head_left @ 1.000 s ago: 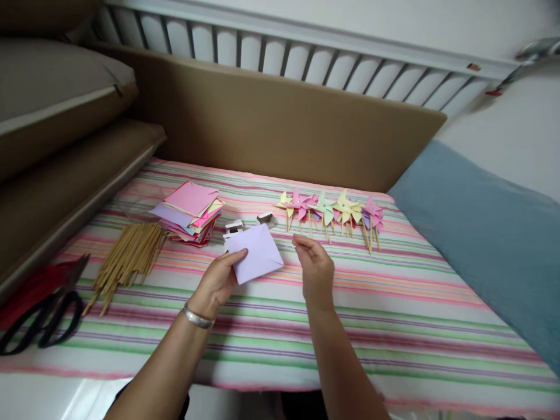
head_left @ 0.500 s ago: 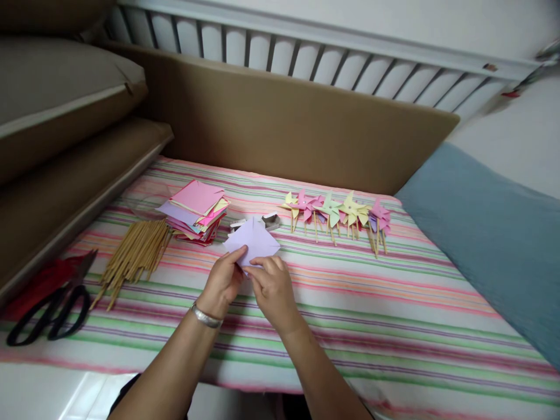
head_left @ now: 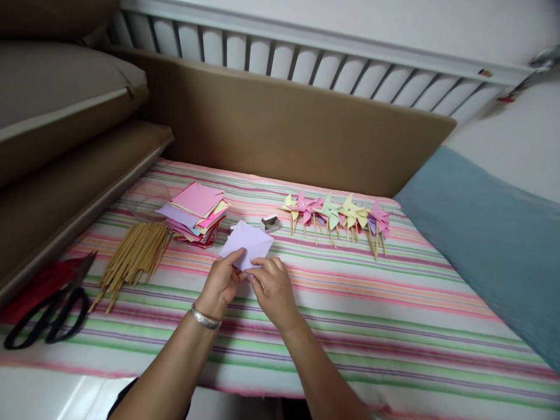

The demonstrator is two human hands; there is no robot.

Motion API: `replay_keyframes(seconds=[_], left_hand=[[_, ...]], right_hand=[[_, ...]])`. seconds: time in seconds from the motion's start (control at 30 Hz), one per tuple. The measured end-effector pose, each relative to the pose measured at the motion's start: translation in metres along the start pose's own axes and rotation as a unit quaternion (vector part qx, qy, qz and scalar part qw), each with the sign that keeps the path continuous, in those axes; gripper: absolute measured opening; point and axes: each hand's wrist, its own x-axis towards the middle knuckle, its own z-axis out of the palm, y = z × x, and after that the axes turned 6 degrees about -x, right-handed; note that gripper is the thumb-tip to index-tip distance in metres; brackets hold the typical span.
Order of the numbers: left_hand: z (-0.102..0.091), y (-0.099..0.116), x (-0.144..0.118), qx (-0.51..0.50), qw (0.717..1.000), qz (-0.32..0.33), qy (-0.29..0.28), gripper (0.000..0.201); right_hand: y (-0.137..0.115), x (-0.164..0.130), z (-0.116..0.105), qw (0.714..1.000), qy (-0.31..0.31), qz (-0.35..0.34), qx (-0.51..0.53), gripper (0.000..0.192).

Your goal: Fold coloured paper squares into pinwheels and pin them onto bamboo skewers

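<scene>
A square of lilac paper (head_left: 248, 242) with slits running in from its corners is held above the striped cloth. My left hand (head_left: 222, 282) grips its lower left side, thumb on top and fingers beneath. At the lower right edge, my right hand (head_left: 272, 286) pinches the paper between thumb and fingers. Just behind the sheet lies a small open box (head_left: 270, 223), and another pale item is mostly hidden by the paper. To the left stands a stack of coloured paper squares (head_left: 198, 201), pink on top.
Thin wooden sticks (head_left: 133, 254) lie in a pile at left, near black-handled scissors (head_left: 55, 315) and a red bag (head_left: 37, 286). Finished paper pinwheels (head_left: 330, 210) on sticks lie in a row at back right. A brown board (head_left: 280, 122) stands behind; cushions (head_left: 65, 87) are stacked left.
The lilac paper has turned a little anticlockwise and shifted slightly left, uncovering more of the small box. Both hands keep their hold on it.
</scene>
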Motion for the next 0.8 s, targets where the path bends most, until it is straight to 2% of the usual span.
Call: replay_keyframes(seconds=[0.17,0.33,0.57,0.8], left_hand=[[-0.003,-0.003,0.002,0.052,0.997,0.057,-0.006,0.031],[-0.002,-0.005,0.001,0.081,0.989,0.118,-0.035,0.029],[0.004,-0.009,-0.009,0.149,0.984,0.077,-0.061,0.026],[0.005,-0.015,-0.010,0.152,0.983,0.058,-0.080,0.027]], right_hand=[[0.001,0.001,0.002,1.000,-0.011,0.010,0.025,0.015],[0.003,0.004,-0.002,0.994,-0.029,0.060,0.082,0.014],[0.009,0.008,-0.012,0.980,0.016,0.165,0.114,0.009],[0.014,0.009,-0.012,0.967,0.034,0.219,0.129,0.008]])
